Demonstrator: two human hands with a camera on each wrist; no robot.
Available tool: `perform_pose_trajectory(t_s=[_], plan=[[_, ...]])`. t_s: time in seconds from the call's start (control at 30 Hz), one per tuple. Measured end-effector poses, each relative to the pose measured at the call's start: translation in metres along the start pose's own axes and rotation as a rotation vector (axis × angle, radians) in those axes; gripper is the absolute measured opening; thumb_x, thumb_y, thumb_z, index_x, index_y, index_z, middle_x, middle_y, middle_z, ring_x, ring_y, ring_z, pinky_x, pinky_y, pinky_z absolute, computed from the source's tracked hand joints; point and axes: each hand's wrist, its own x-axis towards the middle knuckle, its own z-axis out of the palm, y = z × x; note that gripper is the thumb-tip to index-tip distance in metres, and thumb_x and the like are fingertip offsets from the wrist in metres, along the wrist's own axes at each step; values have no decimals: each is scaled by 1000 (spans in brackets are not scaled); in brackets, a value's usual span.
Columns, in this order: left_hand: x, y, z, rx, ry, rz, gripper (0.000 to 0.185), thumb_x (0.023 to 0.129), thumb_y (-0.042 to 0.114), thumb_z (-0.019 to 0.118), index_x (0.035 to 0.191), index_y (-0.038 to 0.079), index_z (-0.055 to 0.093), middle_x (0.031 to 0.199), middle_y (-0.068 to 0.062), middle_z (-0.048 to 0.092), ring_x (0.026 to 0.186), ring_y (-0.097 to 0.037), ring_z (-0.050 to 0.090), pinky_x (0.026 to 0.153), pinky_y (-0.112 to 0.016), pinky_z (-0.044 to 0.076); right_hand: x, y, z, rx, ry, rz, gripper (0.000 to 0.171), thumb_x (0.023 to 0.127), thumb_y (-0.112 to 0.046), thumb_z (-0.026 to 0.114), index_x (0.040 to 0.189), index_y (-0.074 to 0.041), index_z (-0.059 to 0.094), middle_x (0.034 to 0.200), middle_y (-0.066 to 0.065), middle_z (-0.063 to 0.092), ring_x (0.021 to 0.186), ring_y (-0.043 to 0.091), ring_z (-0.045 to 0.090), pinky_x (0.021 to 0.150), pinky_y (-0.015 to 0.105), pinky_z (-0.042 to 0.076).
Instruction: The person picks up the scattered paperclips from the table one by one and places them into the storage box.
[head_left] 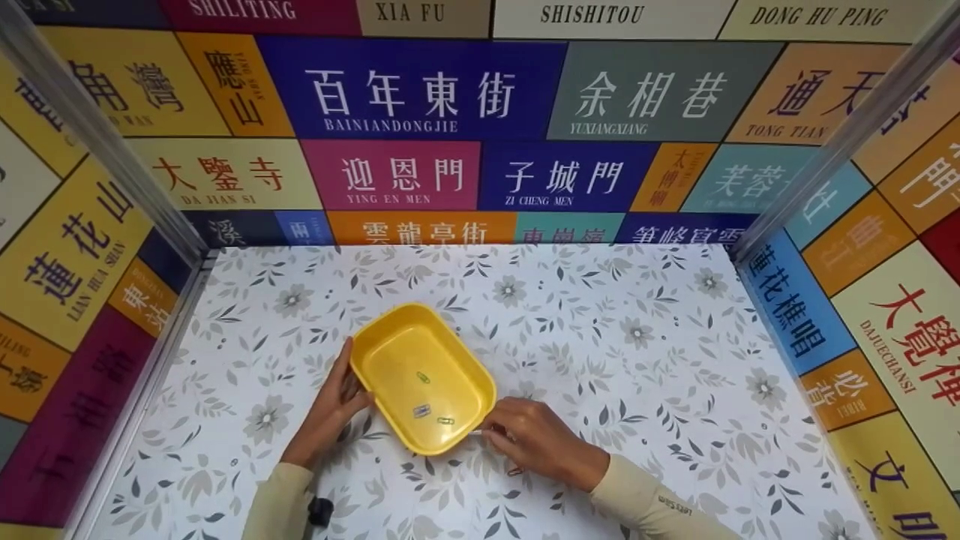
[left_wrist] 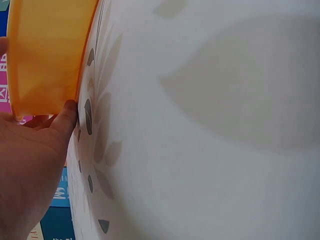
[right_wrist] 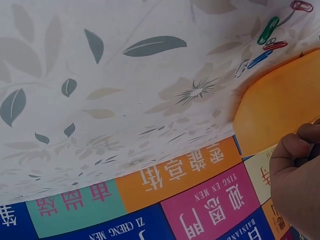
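Tray: yellow tray (head_left: 422, 377) sits on the floral table (head_left: 637, 360), three paper clips (head_left: 421, 409) inside.
Left hand (head_left: 335, 405): my straight fingers press its left wall.
Right hand (head_left: 536, 441): my curled fingers pinch one paper clip (head_left: 474, 432) at the near corner.

Bright, even light, faint shadows — wrist views soft, blurred up close.

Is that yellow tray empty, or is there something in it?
Not empty. The yellow tray lies flat on the table and holds three paper clips on its floor; most of it is bare.
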Motion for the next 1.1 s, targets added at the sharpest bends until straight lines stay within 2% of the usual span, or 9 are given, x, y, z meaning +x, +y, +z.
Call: perform_pose_trajectory(t_s=[0.33, 0.6, 0.8, 0.97, 1.1], plan=[[0, 1, 1, 10, 10, -17, 100, 109, 9, 69, 179, 19, -2, 186, -4, 2, 170, -30, 15, 124, -12, 26, 5, 1, -1, -9, 3, 11, 5, 100, -10, 82, 97, -13, 80, 89, -5, 74, 81, 8, 67, 73, 22, 58], [1, 1, 1, 0, 16, -25, 99, 110, 11, 68, 179, 21, -2, 186, -1, 2, 170, -29, 13, 123, -10, 26, 9, 1, -1, 25, 26, 2, 8, 100, -13, 82, 94, -12, 78, 88, -4, 73, 79, 7, 65, 72, 20, 57], [-1, 1, 1, 4, 11, -4, 98, 110, 10, 68, 179, 19, -2, 186, -4, 3, 170, -30, 16, 128, -19, 27, 11, 0, -1, 33, 9, 39, 12, 102, -20, 83, 93, -12, 78, 87, -3, 73, 79, 6, 65, 71, 20, 57], [-2, 1, 1, 19, 16, -16, 99, 110, 13, 69, 179, 20, -1, 186, -3, 4, 170, -29, 17, 131, -27, 25, 14, 0, -1, 68, -12, 77, 8, 101, -15, 82, 94, -11, 79, 88, -3, 73, 80, 5, 64, 72, 18, 57], [-2, 2, 1, 17, 14, -32, 100, 110, 14, 70, 179, 23, -2, 186, 1, 3, 170, -26, 17, 131, -24, 25, 17, -1, -1, 73, -13, 93, 6, 99, -10, 82, 94, -11, 79, 89, -2, 73, 79, 5, 65, 71, 17, 57]])
